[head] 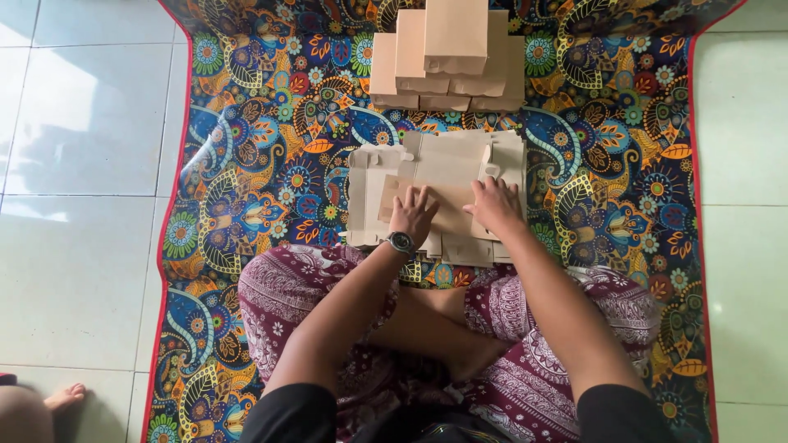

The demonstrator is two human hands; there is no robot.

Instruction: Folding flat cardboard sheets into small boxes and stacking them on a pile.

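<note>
Patterned mat [246, 164]: left hand [413, 215], right hand [495, 205] pressing flat cardboard sheet [447, 205], long axis left-right, fingers spread.

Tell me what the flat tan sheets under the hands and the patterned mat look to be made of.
The flat sheets look like matte tan cardboard: die-cut tabs, crisp fold lines, no shine. The mat seems a printed woven fabric, with a soft lie and red bound edge, though vinyl is possible.

mat [246, 189]: multicolour paisley-floral on dark blue, red edging | cardboard sheets [443, 164]: plain tan | trousers [279, 303]: maroon, white paisley print | floor [82, 164]: pale grey-green tiles | wristwatch [401, 242]: dark
</note>
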